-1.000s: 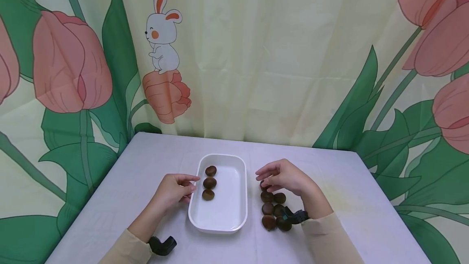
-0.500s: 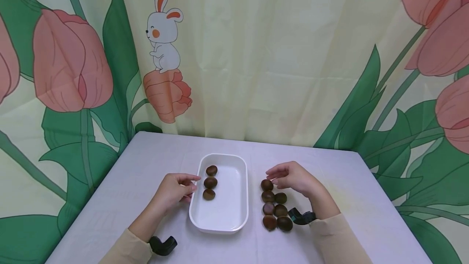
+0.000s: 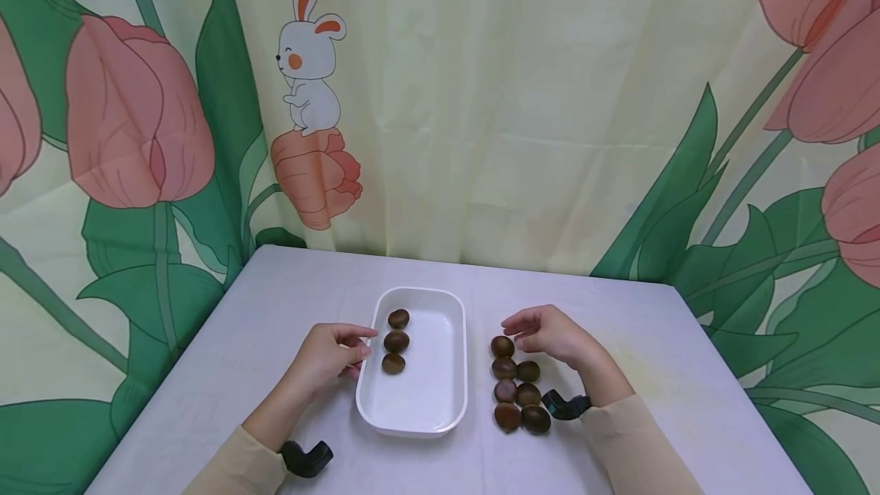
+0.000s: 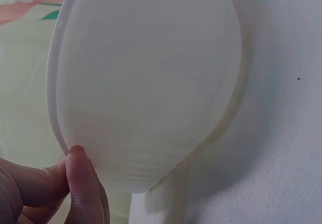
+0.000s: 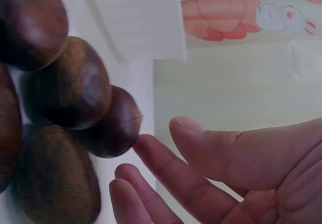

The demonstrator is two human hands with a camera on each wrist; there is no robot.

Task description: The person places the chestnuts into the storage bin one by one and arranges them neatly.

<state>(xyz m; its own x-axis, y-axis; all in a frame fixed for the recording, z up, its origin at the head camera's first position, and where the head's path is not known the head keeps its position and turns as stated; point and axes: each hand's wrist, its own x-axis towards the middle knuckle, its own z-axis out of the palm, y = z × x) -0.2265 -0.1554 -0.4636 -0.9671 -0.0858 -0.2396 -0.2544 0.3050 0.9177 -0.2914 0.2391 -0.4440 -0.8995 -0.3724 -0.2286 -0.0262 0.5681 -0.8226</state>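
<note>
Brown chestnuts are the small things here. Three of them (image 3: 396, 341) stand in a line along the left side of a white tray (image 3: 431, 396). My left hand (image 3: 323, 357) pinches the tray's left rim, its thumb (image 4: 83, 183) pressed to the outer wall in the left wrist view. Right of the tray, several chestnuts (image 3: 504, 367) lie on the table in two columns. My right hand (image 3: 557, 338) is beside the farthest chestnut (image 3: 502, 346), fingers loosely bent and apart from the thumb. In the right wrist view a fingertip (image 5: 146, 143) is right at that chestnut's edge.
A white cloth covers the table (image 3: 289, 289). Behind it hangs a curtain (image 3: 481, 113) printed with tulips and a rabbit. A black wrist mount (image 3: 305, 459) is on the left wrist, and another black mount (image 3: 566, 405) on the right wrist sits close to the near chestnuts.
My right hand has drawn back to the right, uncovering the farthest chestnut, and then stays nearly still. The left hand, tray and chestnuts keep their places.
</note>
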